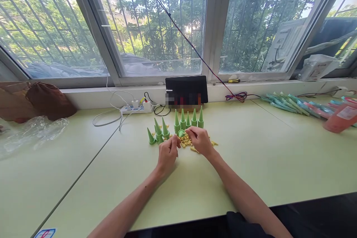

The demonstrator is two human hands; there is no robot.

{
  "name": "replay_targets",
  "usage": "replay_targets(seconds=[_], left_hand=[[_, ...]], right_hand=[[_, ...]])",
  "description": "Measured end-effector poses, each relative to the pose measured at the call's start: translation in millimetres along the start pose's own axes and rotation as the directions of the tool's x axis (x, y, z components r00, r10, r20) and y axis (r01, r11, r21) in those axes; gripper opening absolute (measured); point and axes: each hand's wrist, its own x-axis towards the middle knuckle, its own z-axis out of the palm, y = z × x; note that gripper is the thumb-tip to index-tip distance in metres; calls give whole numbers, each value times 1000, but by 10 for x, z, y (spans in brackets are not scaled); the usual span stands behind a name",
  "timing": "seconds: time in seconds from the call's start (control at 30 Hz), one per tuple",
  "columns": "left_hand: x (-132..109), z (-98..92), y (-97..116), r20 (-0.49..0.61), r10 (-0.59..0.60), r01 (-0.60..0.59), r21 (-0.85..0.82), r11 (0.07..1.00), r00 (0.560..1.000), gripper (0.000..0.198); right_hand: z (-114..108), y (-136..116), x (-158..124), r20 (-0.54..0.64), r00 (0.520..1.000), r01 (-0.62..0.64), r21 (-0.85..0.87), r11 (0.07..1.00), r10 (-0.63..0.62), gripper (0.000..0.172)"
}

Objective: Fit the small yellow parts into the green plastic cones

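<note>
The right hand (199,140) pinches a green cone (182,133) above yellow pieces (186,142); the left hand (167,153) is clenched beside it. Best hold the cone low and steady.

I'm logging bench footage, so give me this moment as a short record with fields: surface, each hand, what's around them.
Surface: pale green table by a barred window
Left hand: over small yellow pieces, fingers at a green piece
Right hand: fingers at the same green piece; grip too small to tell
Behind hands: upright green cones, clustered
Farther back: black screen, power strip
Far right: coloured packets
</note>
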Motion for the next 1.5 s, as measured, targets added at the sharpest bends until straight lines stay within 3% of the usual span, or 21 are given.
replay_targets(seconds=[0.23,0.73,1.5], left_hand=[[-6,10,-57,26,-79,82,-112,990,997,57],[6,-53,4,87,-21,20,4,1000,996,48],[-9,-24,48,135,68,-80,83,993,988,29]], right_hand=[[17,-10,-1,91,996,19,38,999,-22,32],[18,21,-7,94,995,-35,103,994,26,21],[7,62,-14,60,998,-15,-20,1000,16,34]])
